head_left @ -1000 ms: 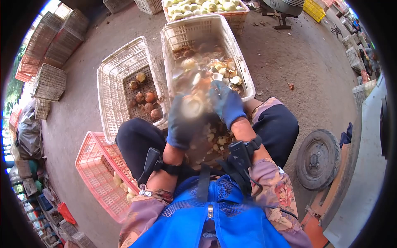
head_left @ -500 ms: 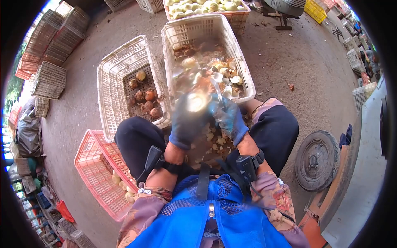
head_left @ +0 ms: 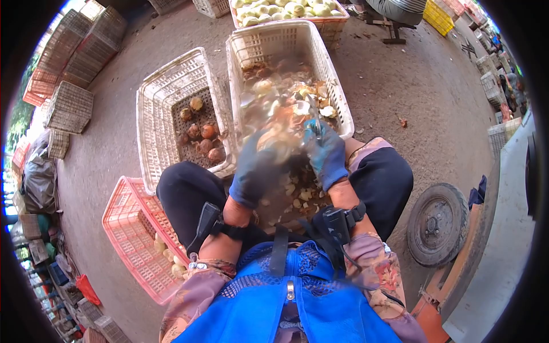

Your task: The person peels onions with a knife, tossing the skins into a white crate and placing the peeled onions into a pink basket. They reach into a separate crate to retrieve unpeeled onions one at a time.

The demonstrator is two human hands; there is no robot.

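Note:
My left hand [head_left: 253,172], in a blue-grey work glove, is closed around a pale onion [head_left: 277,143]; blur hides much of its outline. Beside it, my gloved right hand [head_left: 326,153] grips what looks like a small knife [head_left: 313,108], its blade pointing away from me. Both hands are over the near end of a white crate [head_left: 337,86] full of onion skins and cut pieces [head_left: 303,107]. To the left, another white crate [head_left: 150,123] holds several unpeeled brown onions [head_left: 209,131]. Onion scraps [head_left: 303,194] lie on the ground between my legs.
A pink crate [head_left: 128,228] with peeled onions sits by my left knee. Beyond the scrap crate stands a crate of peeled onions [head_left: 286,10]. A wheel [head_left: 437,224] is at my right. Stacked crates [head_left: 71,106] line the left, and a person sits on a stool [head_left: 393,28] farther off.
My right hand has moved slightly right, away from the onion, and the knife has come with it. My left hand still holds the onion, now more blurred and a little lower.

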